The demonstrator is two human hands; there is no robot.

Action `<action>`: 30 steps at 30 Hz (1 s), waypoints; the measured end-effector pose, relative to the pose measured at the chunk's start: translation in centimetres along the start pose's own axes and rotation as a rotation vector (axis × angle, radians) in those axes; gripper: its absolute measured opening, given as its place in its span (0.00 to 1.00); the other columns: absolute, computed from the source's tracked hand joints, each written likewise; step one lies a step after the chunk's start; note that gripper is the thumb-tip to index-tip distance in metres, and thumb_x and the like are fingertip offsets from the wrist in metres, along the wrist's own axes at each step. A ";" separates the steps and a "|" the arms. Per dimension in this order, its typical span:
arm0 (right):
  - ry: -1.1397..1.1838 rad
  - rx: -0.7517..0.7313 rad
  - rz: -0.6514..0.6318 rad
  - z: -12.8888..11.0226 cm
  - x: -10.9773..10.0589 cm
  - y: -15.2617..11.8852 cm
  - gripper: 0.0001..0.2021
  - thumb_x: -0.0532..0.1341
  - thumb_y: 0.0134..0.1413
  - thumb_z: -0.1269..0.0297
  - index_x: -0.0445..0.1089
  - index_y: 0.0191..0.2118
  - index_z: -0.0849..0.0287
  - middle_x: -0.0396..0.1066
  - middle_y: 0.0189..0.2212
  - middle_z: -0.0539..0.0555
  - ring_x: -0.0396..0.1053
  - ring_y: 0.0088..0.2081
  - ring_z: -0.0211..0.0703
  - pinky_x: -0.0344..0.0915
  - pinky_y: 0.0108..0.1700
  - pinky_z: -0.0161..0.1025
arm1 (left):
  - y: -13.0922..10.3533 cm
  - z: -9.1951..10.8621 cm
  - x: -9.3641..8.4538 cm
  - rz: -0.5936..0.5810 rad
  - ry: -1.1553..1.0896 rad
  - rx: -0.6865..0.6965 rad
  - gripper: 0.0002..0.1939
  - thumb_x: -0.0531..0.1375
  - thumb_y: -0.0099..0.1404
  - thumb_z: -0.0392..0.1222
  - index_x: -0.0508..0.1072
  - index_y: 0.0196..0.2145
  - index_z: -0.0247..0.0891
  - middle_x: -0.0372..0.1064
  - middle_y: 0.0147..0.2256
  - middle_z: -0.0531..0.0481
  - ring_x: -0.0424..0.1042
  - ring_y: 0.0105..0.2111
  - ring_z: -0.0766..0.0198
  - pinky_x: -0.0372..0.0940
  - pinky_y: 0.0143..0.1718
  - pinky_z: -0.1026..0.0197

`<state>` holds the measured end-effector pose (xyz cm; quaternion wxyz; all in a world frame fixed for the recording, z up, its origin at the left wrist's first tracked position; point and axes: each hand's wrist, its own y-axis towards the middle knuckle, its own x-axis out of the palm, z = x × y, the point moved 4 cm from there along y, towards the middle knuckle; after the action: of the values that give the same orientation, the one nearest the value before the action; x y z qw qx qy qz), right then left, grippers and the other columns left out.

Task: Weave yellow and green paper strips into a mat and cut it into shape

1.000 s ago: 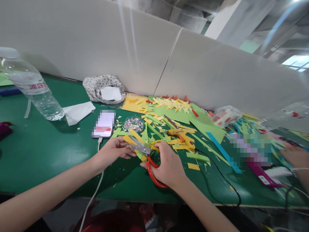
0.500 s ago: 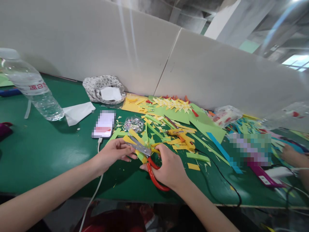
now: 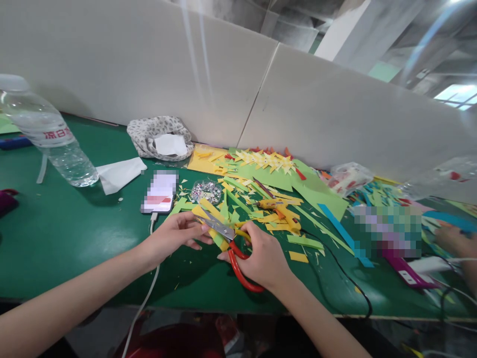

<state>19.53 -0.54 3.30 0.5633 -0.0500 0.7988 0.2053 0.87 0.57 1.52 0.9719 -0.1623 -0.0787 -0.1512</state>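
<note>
My left hand (image 3: 181,231) pinches a yellow and green paper piece (image 3: 219,240) above the green table. Red-handled scissors (image 3: 246,283) are in my right hand (image 3: 264,258), their blades pointing left, parted a little and lying across the paper by my left fingertips. Some yellow paper also shows beside my right fingers; whether they hold it I cannot tell. Just behind my hands are a clear dish of small googly eyes (image 3: 206,192), a yellow glue gun (image 3: 279,208) and scattered yellow and green paper scraps (image 3: 238,201).
A phone (image 3: 161,191) on a white cable lies left of the dish. Further left stands a water bottle (image 3: 55,134). Spiky yellow paper shapes (image 3: 264,160) rest on green sheets by the partition. At right, another person's hand (image 3: 456,241) is near a purple tool (image 3: 408,271).
The scissor blades have closed slightly, and my right hand with the scissors has shifted a little to the right. The other person's hand at right has moved slightly.
</note>
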 end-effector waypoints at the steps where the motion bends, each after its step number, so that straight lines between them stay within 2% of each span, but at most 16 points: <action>1: 0.000 0.004 0.001 0.1 0.0 0.0 0.20 0.62 0.39 0.48 0.55 0.31 0.56 0.65 0.24 0.49 0.63 0.23 0.40 0.53 0.24 0.33 | 0.0 0.2 0.0 -0.003 0.023 0.005 0.11 0.63 0.55 0.46 0.72 0.33 0.36 0.76 0.31 0.49 0.75 0.34 0.62 0.66 0.29 0.66; 4: 0.009 0.008 -0.001 0.1 -0.1 0.1 0.20 0.62 0.39 0.48 0.56 0.31 0.56 0.65 0.24 0.49 0.64 0.24 0.40 0.54 0.25 0.34 | 0.0 0.6 -0.4 -0.005 0.104 0.025 0.11 0.61 0.57 0.47 0.74 0.32 0.36 0.76 0.31 0.48 0.75 0.35 0.61 0.66 0.30 0.65; 9: 0.065 0.044 -0.032 0.2 0.0 0.2 0.22 0.63 0.36 0.46 0.57 0.32 0.56 0.66 0.25 0.49 0.64 0.25 0.41 0.57 0.26 0.35 | 0.4 0.9 -1.3 -0.015 0.196 0.110 0.09 0.62 0.56 0.44 0.74 0.34 0.37 0.75 0.31 0.49 0.73 0.31 0.64 0.65 0.28 0.66; 15: 0.140 0.128 -0.085 -0.1 0.5 0.1 0.30 0.65 0.27 0.39 0.58 0.32 0.56 0.65 0.24 0.50 0.64 0.26 0.42 0.59 0.25 0.35 | 0.6 0.3 -1.4 0.042 0.107 0.128 0.08 0.63 0.54 0.43 0.74 0.32 0.37 0.74 0.28 0.52 0.73 0.27 0.67 0.64 0.25 0.68; 19: 0.128 0.096 -0.071 -0.3 0.5 0.0 0.30 0.64 0.29 0.37 0.58 0.31 0.56 0.62 0.22 0.48 0.63 0.23 0.40 0.57 0.23 0.34 | 0.4 0.1 -1.1 0.058 0.058 0.112 0.09 0.64 0.53 0.43 0.74 0.31 0.37 0.73 0.25 0.52 0.73 0.27 0.66 0.65 0.25 0.68; 25: 0.074 0.007 -0.043 -0.5 0.2 -0.1 0.29 0.61 0.30 0.34 0.55 0.28 0.55 0.56 0.17 0.44 0.56 0.18 0.36 0.52 0.21 0.33 | 0.3 0.1 -1.0 0.015 0.066 0.103 0.10 0.64 0.54 0.44 0.74 0.32 0.37 0.75 0.27 0.50 0.73 0.27 0.66 0.65 0.26 0.68; 30: 0.055 -0.042 -0.008 -0.5 0.0 -0.1 0.29 0.60 0.32 0.34 0.54 0.27 0.55 0.57 0.17 0.44 0.56 0.18 0.35 0.52 0.21 0.33 | 0.2 0.3 -0.9 -0.014 0.109 0.112 0.10 0.64 0.54 0.45 0.75 0.33 0.36 0.75 0.29 0.49 0.73 0.28 0.65 0.64 0.25 0.68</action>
<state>19.14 -0.77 3.36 0.5406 -0.0707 0.8094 0.2181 0.10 1.11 1.52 0.9812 -0.0986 -0.0351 -0.1622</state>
